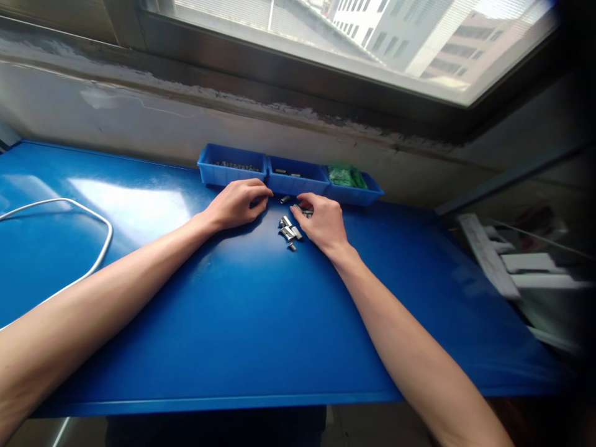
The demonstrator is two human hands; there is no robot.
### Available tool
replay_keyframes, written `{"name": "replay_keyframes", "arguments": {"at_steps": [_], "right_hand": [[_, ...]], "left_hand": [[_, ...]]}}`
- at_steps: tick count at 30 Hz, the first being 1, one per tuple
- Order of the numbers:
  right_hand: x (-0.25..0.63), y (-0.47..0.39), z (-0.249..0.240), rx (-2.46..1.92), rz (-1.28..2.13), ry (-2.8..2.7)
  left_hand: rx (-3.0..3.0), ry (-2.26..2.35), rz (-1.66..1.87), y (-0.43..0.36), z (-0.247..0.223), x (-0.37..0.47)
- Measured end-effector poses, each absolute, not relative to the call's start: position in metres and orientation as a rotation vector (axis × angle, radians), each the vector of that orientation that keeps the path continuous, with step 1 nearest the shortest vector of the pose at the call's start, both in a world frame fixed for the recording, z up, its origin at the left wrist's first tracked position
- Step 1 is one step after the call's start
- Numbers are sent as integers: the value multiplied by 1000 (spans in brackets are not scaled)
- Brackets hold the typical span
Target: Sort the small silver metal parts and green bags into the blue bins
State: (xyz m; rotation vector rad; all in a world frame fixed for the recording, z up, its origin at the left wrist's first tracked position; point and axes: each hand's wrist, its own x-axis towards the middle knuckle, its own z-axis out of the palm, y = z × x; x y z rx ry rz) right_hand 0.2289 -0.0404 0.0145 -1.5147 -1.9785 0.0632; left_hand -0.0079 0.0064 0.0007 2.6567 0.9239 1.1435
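Observation:
Several small shiny metal pieces lie in a loose pile on the blue table. One more metal piece lies apart, between my two hands. My left hand rests near the front of the left bin, its fingers curved and apart, with nothing seen between them. Just right of the pile is my right hand, its thumb and fingers bent around metal pieces at the table surface; its palm side is hidden.
Behind my hands stand three joined blue bins: the left bin and middle bin hold metal parts, the right bin green bags. A white cable curves across the left side. A window is above the wall.

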Motion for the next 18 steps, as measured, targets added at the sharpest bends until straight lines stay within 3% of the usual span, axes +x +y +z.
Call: {"name": "replay_keyframes", "arguments": {"at_steps": [7,18], "right_hand": [[224,-45,19,-1393,56,-1960],[225,-38,14,-1158,577,-1570]], "left_hand": [[2652,925,1133,8,0,-8],[2657,911,1131,7,0,-9]]}}
